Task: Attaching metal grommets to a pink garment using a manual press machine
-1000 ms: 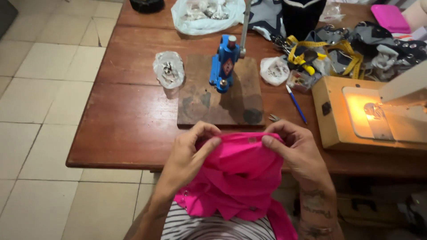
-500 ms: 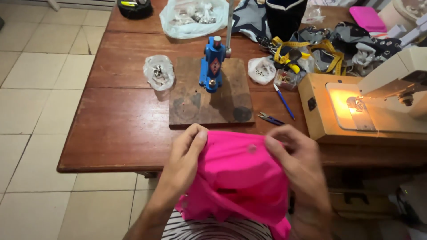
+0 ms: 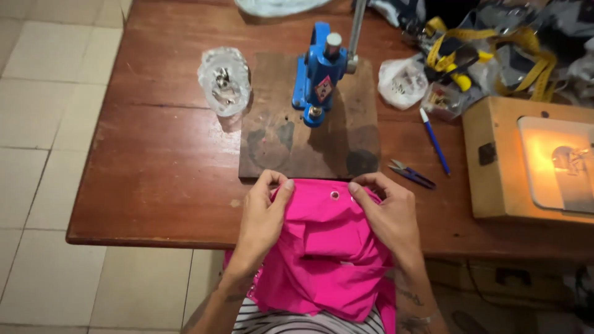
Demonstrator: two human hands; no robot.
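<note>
On a wooden table point(image 3: 154, 154), your left hand point(image 3: 263, 216) and right hand point(image 3: 387, 213) gripped pink fabric point(image 3: 325, 260); one eyelet point(image 3: 335, 195) was set, with the blue press point(image 3: 318, 74) at twelve o'clock.

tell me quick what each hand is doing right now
Left hand: closed on the pink fabric.
Right hand: closed on the same fabric, near its metal eyelet.
</note>
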